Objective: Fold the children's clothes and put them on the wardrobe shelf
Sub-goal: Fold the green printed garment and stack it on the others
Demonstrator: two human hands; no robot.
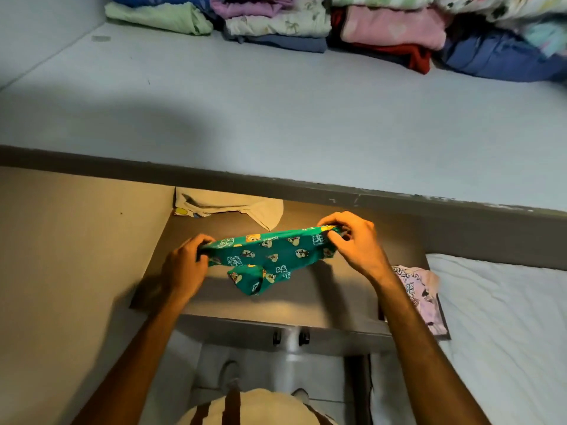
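I hold a small green children's garment (270, 256) printed with cartoon figures, stretched between both hands above a brown table (306, 302). My left hand (184, 265) grips its left end and my right hand (352, 240) pinches its right end. One part of the garment hangs down in the middle. The wardrobe shelf (276, 124) lies beyond, pale grey, with several stacks of folded clothes (306, 23) along its back.
A beige garment (230, 207) lies at the table's far edge, partly under the shelf's front lip. A lilac printed garment (420, 296) lies at the table's right edge. A white bed sheet (506, 317) is to the right. A beige wall panel (61, 256) stands on the left.
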